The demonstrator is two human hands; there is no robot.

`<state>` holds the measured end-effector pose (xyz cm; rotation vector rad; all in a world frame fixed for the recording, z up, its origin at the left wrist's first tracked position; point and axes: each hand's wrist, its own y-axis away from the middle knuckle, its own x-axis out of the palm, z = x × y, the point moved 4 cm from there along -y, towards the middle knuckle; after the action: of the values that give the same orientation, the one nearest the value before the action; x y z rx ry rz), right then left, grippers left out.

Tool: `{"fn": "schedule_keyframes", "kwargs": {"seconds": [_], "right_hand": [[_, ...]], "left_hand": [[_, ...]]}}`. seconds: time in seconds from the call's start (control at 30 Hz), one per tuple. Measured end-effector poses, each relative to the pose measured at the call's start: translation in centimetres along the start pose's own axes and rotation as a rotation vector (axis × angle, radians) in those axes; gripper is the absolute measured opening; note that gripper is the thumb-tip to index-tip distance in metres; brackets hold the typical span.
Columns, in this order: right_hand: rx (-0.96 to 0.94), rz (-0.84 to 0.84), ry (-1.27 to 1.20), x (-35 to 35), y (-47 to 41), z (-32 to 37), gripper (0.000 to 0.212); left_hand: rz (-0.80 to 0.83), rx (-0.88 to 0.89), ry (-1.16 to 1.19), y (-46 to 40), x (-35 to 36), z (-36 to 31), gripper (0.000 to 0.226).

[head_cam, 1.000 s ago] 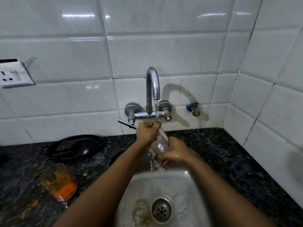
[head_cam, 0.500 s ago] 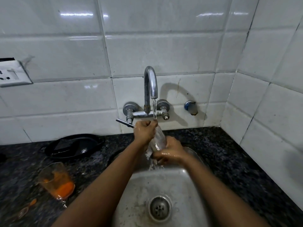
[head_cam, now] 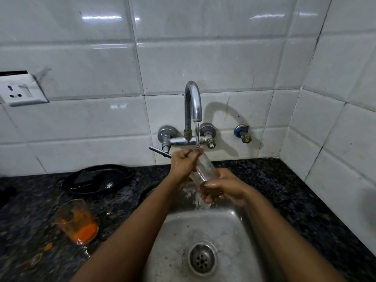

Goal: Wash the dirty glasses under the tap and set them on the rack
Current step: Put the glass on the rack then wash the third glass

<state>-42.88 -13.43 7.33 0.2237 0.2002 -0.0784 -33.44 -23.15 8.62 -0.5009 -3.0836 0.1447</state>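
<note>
On the dark surface [head_cam: 284, 190] at the left stands a dirty glass [head_cam: 76, 220] with orange residue, well apart from the hands. Over the sink [head_cam: 183, 231], the left hand [head_cam: 183, 162] is curled at the mouth of a clear glass [head_cam: 203, 169], fingers reaching into it right under the tap [head_cam: 192, 102] and its running stream. The right hand [head_cam: 221, 187] is wrapped closed around the base of that tilted glass, water spilling below it into the sink.
</note>
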Motion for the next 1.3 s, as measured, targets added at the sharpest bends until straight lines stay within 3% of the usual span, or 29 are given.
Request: {"fn": "schedule_keyframes", "kwargs": {"seconds": [0.03,0.1,0.17,0.23,0.3,0.33,0.37,0.43,0.47,0.57,0.67,0.73,0.9,1.03,1.13,1.3], "right_hand": [[0.047,0.059,-0.171,-0.2,0.1,-0.2,0.018],[0.066,0.052,-0.221,0.0,0.3,0.0,0.013],[0.04,-0.116,0.164,0.7,0.1,-0.2,0.024],[-0.047,-0.391,0.926,2.1,0.2,0.4,0.043],[-0.17,-0.498,1.129,2.7,0.0,0.5,0.052],[-0.166,-0.429,1.001,2.3,-0.2,0.3,0.051],[-0.123,-0.315,0.69,1.5,-0.5,0.0,0.047],[0.028,-0.027,0.081,0.8,-0.6,-0.9,0.033],[0.074,0.054,-0.066,0.5,-0.5,-1.2,0.028],[0.021,0.071,-0.069,0.3,-0.9,-1.6,0.02],[-0.075,-0.069,0.036,0.0,-2.3,-1.8,0.046],[-0.133,-0.15,0.056,0.4,-2.8,-1.6,0.06],[-0.152,-0.276,0.04,0.8,-3.7,-1.2,0.06],[-0.188,-0.362,0.466,0.6,-4.2,0.4,0.059],[-0.18,-0.369,0.815,0.6,-4.1,1.8,0.068],[-0.158,-0.325,0.977,1.1,-5.0,2.7,0.074]], "left_hand": [[0.032,-0.008,0.062,0.2,-0.1,0.0,0.033],[0.04,-0.04,-0.006,0.0,-0.1,0.2,0.034],[0.006,-0.126,-0.179,-0.7,0.3,0.6,0.033],[-0.054,-0.193,-0.34,-1.2,0.6,0.7,0.032],[-0.098,-0.151,-0.404,-1.4,0.6,0.6,0.035],[-0.104,-0.101,-0.424,-1.1,0.7,0.1,0.037],[-0.1,-0.046,-0.415,-0.7,0.6,-0.2,0.039],[-0.034,0.007,-0.256,0.1,0.5,-0.3,0.041],[-0.002,0.001,-0.167,0.5,0.5,-0.3,0.042],[-0.029,-0.043,0.057,0.6,0.1,-0.2,0.045],[-0.113,-0.15,0.485,0.5,-0.6,-0.4,0.038],[-0.201,-0.192,0.615,0.4,-1.6,-0.3,0.034],[-0.507,-0.236,0.298,-0.2,-5.9,1.9,0.034],[-0.451,-0.257,-0.032,-1.9,-7.3,2.3,0.046],[-0.483,-0.174,-0.315,-2.7,-7.6,1.0,0.038],[-0.459,-0.021,-0.57,-2.6,-7.8,0.7,0.032]]}}
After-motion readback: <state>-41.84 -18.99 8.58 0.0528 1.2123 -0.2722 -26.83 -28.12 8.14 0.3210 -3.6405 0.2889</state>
